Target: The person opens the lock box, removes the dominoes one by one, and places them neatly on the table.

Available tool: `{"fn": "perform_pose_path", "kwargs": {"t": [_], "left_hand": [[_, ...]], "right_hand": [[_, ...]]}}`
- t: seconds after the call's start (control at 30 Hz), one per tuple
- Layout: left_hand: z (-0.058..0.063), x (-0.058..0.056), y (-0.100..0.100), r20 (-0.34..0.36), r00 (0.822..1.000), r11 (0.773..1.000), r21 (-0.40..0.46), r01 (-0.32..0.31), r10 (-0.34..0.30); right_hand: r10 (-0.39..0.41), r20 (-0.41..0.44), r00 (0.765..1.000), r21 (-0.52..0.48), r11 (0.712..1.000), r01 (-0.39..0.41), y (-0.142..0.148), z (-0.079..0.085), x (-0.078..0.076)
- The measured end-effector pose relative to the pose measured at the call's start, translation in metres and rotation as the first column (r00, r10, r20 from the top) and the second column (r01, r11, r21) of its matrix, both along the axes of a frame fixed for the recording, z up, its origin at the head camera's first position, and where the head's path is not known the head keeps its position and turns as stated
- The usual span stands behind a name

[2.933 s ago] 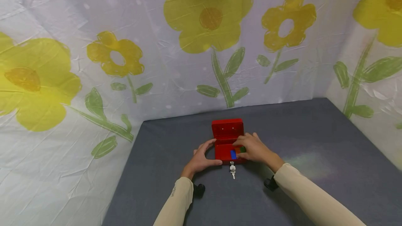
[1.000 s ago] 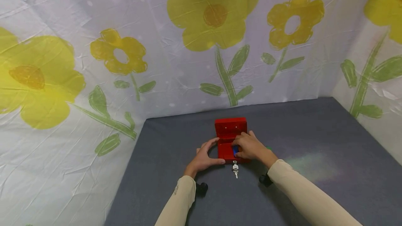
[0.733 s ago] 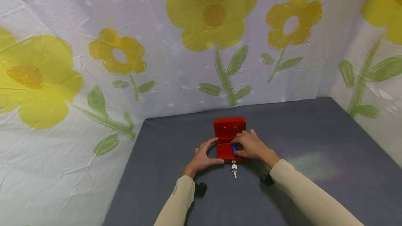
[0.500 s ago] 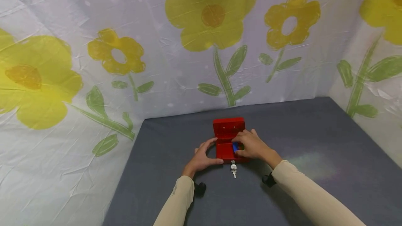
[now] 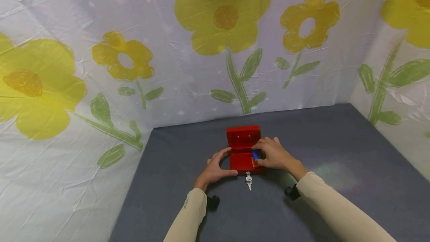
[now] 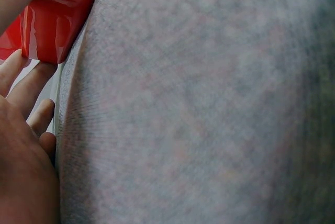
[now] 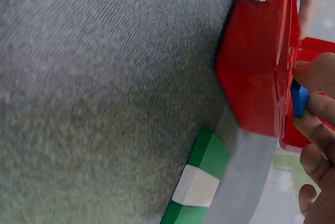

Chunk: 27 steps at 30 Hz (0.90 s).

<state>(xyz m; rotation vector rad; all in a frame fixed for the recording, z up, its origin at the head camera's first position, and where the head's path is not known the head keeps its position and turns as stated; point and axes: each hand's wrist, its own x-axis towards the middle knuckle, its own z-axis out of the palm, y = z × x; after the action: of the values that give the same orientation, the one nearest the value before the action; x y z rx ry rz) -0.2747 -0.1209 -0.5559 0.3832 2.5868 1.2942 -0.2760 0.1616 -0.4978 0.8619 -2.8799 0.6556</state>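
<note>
A red cash box (image 5: 240, 161) stands with its lid raised on the dark grey table. My left hand (image 5: 215, 170) grips its left side, thumb at the front corner and fingers toward the back; the left wrist view shows fingertips against the red wall. Over the box's right part, my right hand (image 5: 273, 155) pinches a blue block (image 5: 256, 155) between thumb and fingers. That block (image 7: 299, 98) also shows near the rim in the right wrist view. An orange-brown block (image 5: 254, 163) lies inside, partly covered by the right hand. Keys (image 5: 249, 181) hang from the front lock.
To the right of the box, green (image 7: 208, 152) and white (image 7: 196, 186) blocks sit in a row on the table, hidden behind the right hand in the head view. A flowered curtain (image 5: 188, 85) borders the table's back.
The blue block, lying in the box 2.9 seconds ago, is now pinched by my right hand and has shifted toward the box's right side. My left hand stays on the box.
</note>
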Motion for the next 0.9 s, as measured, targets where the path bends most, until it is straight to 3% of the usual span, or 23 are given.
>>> {"fn": "perform_pose_path", "kwargs": {"t": [0.43, 0.9], "left_hand": [[-0.002, 0.001, -0.004, -0.003, 1.0, 1.0, 0.019, 0.013, -0.013], [-0.001, -0.001, 0.0, -0.018, 0.999, 0.999, 0.025, 0.032, -0.032]], "right_hand": [[-0.03, -0.018, 0.999, 0.001, 1.0, 0.03, 0.017, 0.004, 0.006], [-0.083, -0.047, 0.995, -0.044, 0.996, 0.081, 0.049, -0.009, 0.013]]}}
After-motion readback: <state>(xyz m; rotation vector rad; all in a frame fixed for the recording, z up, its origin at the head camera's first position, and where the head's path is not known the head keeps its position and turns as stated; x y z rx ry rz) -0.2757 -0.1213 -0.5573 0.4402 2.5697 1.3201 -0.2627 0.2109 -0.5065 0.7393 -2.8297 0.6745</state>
